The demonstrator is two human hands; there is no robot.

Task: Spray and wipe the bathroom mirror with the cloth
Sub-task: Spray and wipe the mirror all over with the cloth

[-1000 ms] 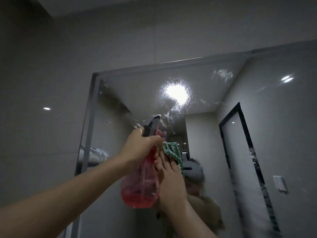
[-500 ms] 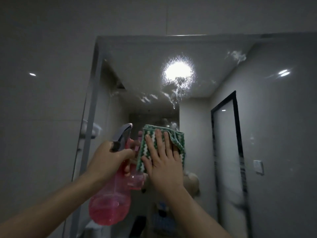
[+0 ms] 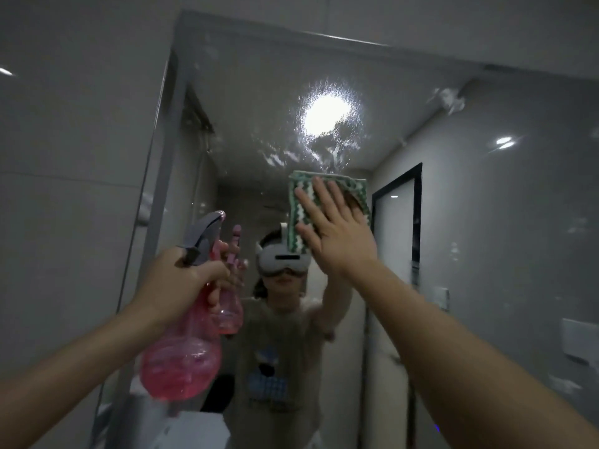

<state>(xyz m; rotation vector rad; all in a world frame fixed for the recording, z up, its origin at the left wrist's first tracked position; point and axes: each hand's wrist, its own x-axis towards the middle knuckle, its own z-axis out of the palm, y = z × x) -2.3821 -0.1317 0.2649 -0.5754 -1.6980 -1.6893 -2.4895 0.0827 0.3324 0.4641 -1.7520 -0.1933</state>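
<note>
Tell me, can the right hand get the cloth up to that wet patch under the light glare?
Probably yes. The right hand already presses the cloth flat on the mirror, just below the wet patch, with nothing between them. The left hand holds the bottle off to the side.

Since a second ago, the right hand point(image 3: 334, 228) has come out from behind the spray bottle point(image 3: 186, 348) and now presses flat, fingers spread, against the green-and-white cloth point(image 3: 299, 218) on the mirror point(image 3: 246, 131), higher and further toward the mirror's right edge than half a second ago. The left hand point(image 3: 181, 283) and the bottle have drawn apart from it, toward the left edge. Spray droplets now reach down to the cloth's top edge.
</note>
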